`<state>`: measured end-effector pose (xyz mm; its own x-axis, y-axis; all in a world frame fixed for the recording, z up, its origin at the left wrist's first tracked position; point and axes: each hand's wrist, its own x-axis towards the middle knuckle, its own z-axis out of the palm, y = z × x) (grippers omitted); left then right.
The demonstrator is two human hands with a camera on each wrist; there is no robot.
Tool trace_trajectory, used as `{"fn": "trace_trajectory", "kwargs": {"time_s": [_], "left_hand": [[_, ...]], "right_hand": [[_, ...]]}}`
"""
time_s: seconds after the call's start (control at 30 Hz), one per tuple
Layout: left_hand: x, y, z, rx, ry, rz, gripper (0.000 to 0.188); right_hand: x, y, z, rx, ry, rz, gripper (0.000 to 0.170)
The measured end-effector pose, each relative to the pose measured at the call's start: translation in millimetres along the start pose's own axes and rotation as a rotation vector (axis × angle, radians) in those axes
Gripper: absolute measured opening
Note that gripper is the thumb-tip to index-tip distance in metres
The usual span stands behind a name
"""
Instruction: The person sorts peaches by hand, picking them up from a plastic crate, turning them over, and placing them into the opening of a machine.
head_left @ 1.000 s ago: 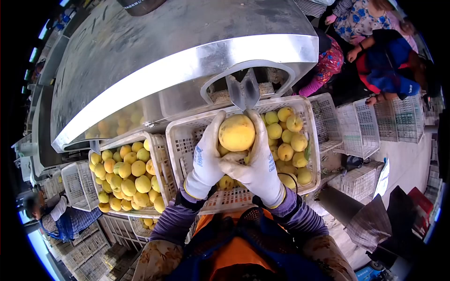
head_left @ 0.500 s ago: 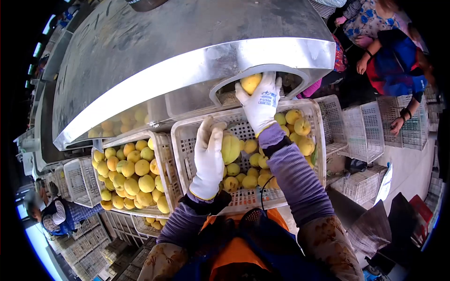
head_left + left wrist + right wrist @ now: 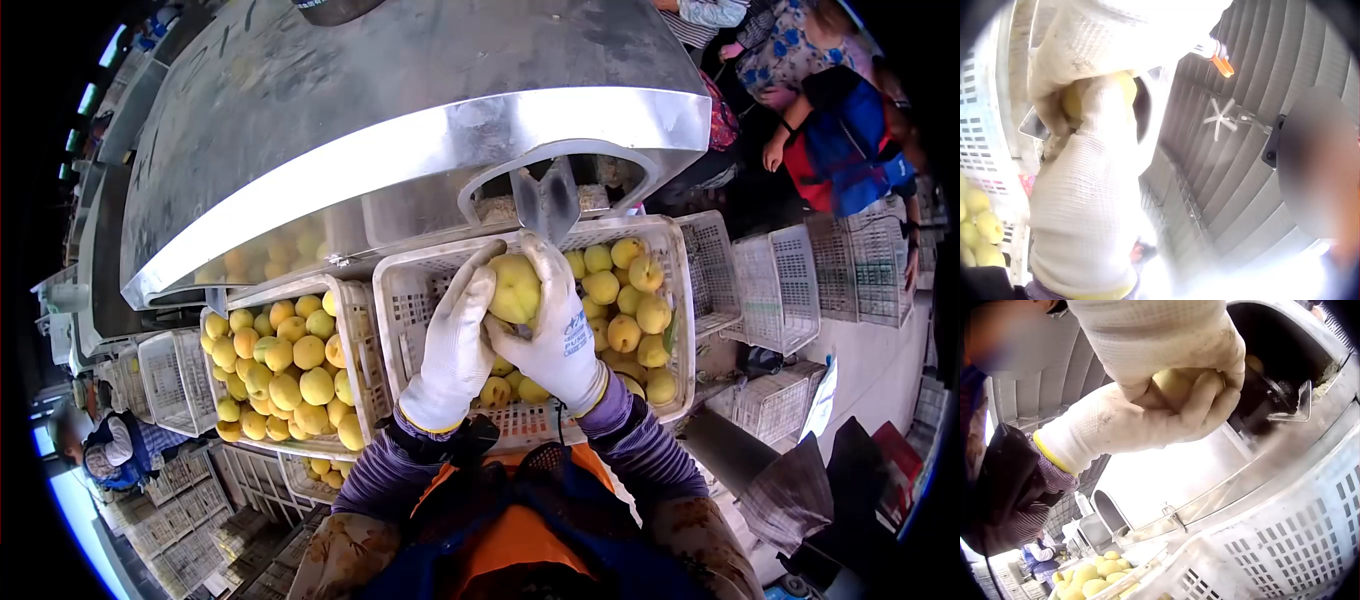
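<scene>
- Holding a green-yellow fruit point(image 3: 516, 288) in curled fingers of left hand point(image 3: 458, 345) and right hand point(image 3: 556, 345), above the crate point(image 3: 402, 292).
- Inside, yellow fruits point(image 3: 624, 333).
- Heaped in left crate point(image 3: 361, 345), more fruits point(image 3: 285, 391).

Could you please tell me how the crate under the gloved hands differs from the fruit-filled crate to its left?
The middle crate shows much of its perforated inside, whereas the left crate is heaped with fruit that hides its floor. Above the middle crate, the left hand and right hand hold one fruit; the left crate has no hand over it. Both are pale, perforated crates containing yellowish fruit.
</scene>
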<state>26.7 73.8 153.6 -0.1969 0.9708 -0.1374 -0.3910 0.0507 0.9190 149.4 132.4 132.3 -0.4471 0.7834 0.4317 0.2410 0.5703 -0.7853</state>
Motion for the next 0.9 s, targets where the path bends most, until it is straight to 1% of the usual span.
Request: {"fn": "trace_trajectory", "kwargs": {"time_s": [0.1,0.13,0.17,0.2,0.23,0.27,0.3,0.37,0.4,0.43,0.47,0.5,0.53,0.57,0.6,0.63,0.67,0.7,0.73,0.77,0.8,0.83,0.87,0.9], "left_hand": [[9,2,12,0.094,0.044,0.083,0.07],[5,0,17,0.12,0.096,0.063,0.066],[1,-3,21,0.144,0.147,0.043,0.062],[-4,-13,14,0.207,0.19,0.01,0.063],[-5,-38,-10,0.24,0.216,-0.042,0.063],[-5,-64,-35,0.271,0.24,-0.096,0.064],[-10,-111,-67,0.382,0.267,-0.133,0.062],[-19,-204,-132,0.601,0.313,-0.218,0.059],[-21,-200,-127,0.859,0.372,-0.295,0.065],[-23,-195,-122,1.107,0.422,-0.393,0.071],[-23,-210,-130,1.287,0.408,-0.497,0.081],[-21,-214,-135,1.441,0.299,-0.542,0.081],[-16,-216,-139,1.591,0.182,-0.58,0.081],[-8,-223,-141,1.73,0.062,-0.616,0.081],[1,-223,-138,1.736,-0.139,-0.768,0.081],[2,-238,-139,1.707,-0.222,-0.782,0.081],[2,-257,-140,1.679,-0.299,-0.796,0.081],[0,-276,-142,1.654,-0.377,-0.81,0.081],[-2,-296,-147,1.662,-0.296,-0.817,0.079],[-3,-300,-147,1.599,-0.231,-0.762,0.077],[-3,-298,-145,1.537,-0.164,-0.699,0.076],[-7,-298,-144,1.472,-0.104,-0.645,0.074],[-11,-320,-159,1.317,0.052,-0.564,0.068],[-5,-316,-166,0.99,0.181,-0.633,0.068]], "right_hand": [[20,-1,-9,-0.017,0.047,0.081,0.079],[27,6,-3,-0.03,0.142,0.178,0.077],[38,21,3,-0.079,0.191,0.256,0.075],[44,54,15,-0.281,0.226,0.167,0.073],[50,85,27,-0.482,0.261,0.081,0.071],[62,102,34,-0.505,0.297,0.047,0.069],[71,114,40,-0.526,0.323,0.013,0.068],[89,109,35,-0.473,0.275,0.048,0.064],[96,101,29,-0.485,0.326,-0.029,0.062],[104,105,24,-0.542,0.242,-0.011,0.064],[103,96,18,-0.528,0.265,-0.027,0.065],[101,87,14,-0.515,0.291,-0.046,0.066],[88,78,10,-0.411,0.368,-0.118,0.061],[60,79,16,-0.407,0.449,-0.189,0.049],[20,83,27,-0.332,0.319,-0.055,0.039],[-21,94,40,-0.341,0.107,0.14,0.036],[-47,111,55,-0.491,-0.077,0.213,0.034],[-64,127,71,-0.582,-0.258,0.404,0.039],[-89,160,96,-0.749,-0.296,0.451,0.049],[-108,187,113,-0.922,-0.418,0.472,0.058],[-140,219,135,-1.084,-0.532,0.498,0.061],[-166,238,149,-1.245,-0.656,0.526,0.065],[-157,240,148,-1.063,-0.861,0.67,0.074],[-131,238,144,-0.868,-1.047,0.802,0.083]]}}
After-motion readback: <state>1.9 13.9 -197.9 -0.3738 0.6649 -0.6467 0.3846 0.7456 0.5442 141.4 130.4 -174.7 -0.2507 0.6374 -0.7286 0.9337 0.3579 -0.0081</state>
